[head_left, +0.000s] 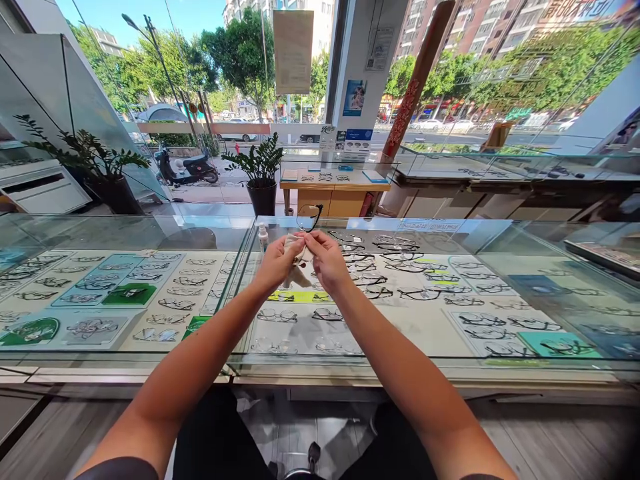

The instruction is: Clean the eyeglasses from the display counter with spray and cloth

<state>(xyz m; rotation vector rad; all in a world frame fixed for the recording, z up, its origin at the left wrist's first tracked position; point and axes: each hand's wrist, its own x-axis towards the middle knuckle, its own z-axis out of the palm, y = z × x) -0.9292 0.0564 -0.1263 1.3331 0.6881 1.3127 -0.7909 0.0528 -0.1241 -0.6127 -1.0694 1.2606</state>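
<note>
A pair of dark-framed eyeglasses (319, 215) is held up over the glass counter, one lens rim and part of the frame showing above my fingertips. My left hand (277, 262) is closed on a pale cloth (299, 277), which hangs below the fingers. Thumb and fingers of my right hand (327, 260) pinch the eyeglasses, close against the left fingertips. The fingers hide much of the frame, and I cannot make out exactly where the cloth touches it. A small white spray bottle (263, 237) stands on the counter just beyond my left hand.
Beneath my hands, the glass display case (400, 340) holds rows of eyeglasses. Another case (100, 333) adjoins it on the left. Past the counter are a potted plant (261, 180), a wooden cabinet (333, 193) and large windows. My legs are below the counter's near edge.
</note>
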